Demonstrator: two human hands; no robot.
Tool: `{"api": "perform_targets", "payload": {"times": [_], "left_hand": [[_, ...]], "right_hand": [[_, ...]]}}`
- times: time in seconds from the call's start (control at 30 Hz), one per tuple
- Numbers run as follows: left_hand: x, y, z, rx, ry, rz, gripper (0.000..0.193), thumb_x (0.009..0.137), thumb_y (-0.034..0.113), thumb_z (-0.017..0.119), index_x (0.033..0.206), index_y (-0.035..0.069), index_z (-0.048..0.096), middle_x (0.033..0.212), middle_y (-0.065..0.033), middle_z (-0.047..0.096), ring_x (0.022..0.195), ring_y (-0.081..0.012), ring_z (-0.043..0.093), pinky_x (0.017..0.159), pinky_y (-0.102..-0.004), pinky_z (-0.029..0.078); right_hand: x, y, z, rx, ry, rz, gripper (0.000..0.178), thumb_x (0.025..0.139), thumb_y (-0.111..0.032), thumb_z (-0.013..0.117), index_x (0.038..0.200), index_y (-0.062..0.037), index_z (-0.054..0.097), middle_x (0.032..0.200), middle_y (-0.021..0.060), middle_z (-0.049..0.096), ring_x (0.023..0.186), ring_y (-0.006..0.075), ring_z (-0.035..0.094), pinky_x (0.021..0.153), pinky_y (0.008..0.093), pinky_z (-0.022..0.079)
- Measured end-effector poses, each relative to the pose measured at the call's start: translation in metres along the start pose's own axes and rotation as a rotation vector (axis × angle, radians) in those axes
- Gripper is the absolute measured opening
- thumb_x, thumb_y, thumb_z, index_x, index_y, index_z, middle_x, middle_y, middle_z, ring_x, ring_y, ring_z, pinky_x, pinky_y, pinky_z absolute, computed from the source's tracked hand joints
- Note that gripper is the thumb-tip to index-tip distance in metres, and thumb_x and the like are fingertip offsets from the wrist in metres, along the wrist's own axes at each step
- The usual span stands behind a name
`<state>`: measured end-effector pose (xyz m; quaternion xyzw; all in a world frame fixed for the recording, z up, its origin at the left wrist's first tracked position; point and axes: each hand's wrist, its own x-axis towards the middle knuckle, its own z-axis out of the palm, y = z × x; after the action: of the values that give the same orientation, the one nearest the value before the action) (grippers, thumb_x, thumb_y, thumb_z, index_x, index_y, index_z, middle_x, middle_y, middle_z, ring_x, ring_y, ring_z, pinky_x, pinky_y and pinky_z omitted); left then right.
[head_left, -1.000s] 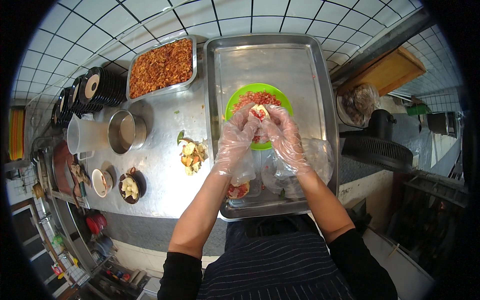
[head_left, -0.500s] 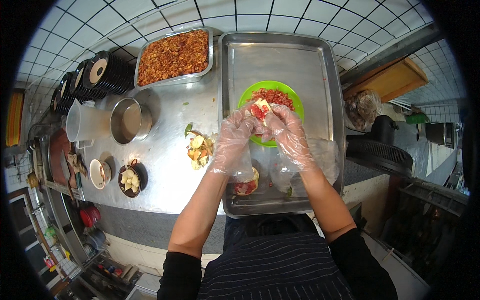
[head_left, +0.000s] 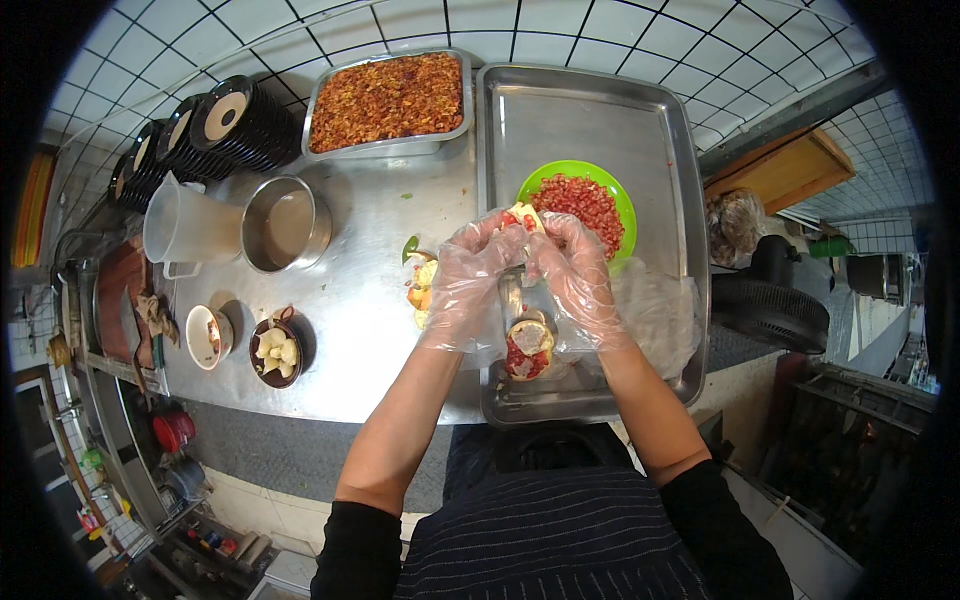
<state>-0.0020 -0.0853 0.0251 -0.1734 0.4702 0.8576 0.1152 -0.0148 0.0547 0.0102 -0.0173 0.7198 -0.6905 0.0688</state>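
Both my hands wear clear plastic gloves and meet in front of me, over the left part of a metal tray (head_left: 600, 95). Between them is a piece of pomegranate (head_left: 522, 215) with pale pith and red seeds. My left hand (head_left: 478, 262) closes round its left side, and my right hand (head_left: 570, 268) grips it from the right. Just beyond the right hand sits a bright green plate (head_left: 627, 205) heaped with red pomegranate seeds (head_left: 580, 208). Another opened pomegranate chunk (head_left: 528, 350) lies in the tray below the hands. Peel scraps (head_left: 421, 290) lie on the table by my left wrist.
A crumpled plastic bag (head_left: 655, 315) lies in the tray's right part. Farther left stand a metal pan of reddish-brown flakes (head_left: 390, 100), a steel pot (head_left: 285, 225), a plastic jug (head_left: 190, 225), stacked black dishes (head_left: 245, 120), a white bowl (head_left: 209, 336) and a garlic bowl (head_left: 277, 352). A black fan (head_left: 770, 300) is at right.
The view has shifted, so tray and table appear farther right. My hands, with the pomegranate piece, have moved left relative to the green plate, uncovering more of the seeds.
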Motion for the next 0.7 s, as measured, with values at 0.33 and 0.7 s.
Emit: {"api": "perform_targets", "payload": {"times": [0.33, 0.7], "left_hand": [[-0.041, -0.003, -0.03, 0.171, 0.114, 0.193, 0.029, 0.088, 0.01, 0.061, 0.112, -0.006, 0.059, 0.099, -0.0055, 0.064, 0.083, -0.0088, 0.059, 0.078, -0.0232, 0.049], [-0.121, -0.032, -0.035, 0.122, 0.307, 0.254, 0.02, 0.087, 0.006, 0.06, 0.102, -0.007, 0.06, 0.088, -0.0093, 0.065, 0.075, -0.0124, 0.062, 0.072, -0.0244, 0.052]], "right_hand": [[-0.024, -0.013, 0.034, -0.009, -0.138, -0.083, 0.013, 0.089, -0.006, 0.055, 0.098, 0.0027, 0.054, 0.077, 0.0044, 0.058, 0.065, 0.0084, 0.054, 0.059, 0.0259, 0.047], [-0.08, -0.037, 0.033, 0.05, -0.417, 0.122, 0.016, 0.089, -0.01, 0.052, 0.091, 0.0056, 0.051, 0.071, 0.0065, 0.057, 0.061, 0.0111, 0.054, 0.057, 0.0276, 0.047]]}}
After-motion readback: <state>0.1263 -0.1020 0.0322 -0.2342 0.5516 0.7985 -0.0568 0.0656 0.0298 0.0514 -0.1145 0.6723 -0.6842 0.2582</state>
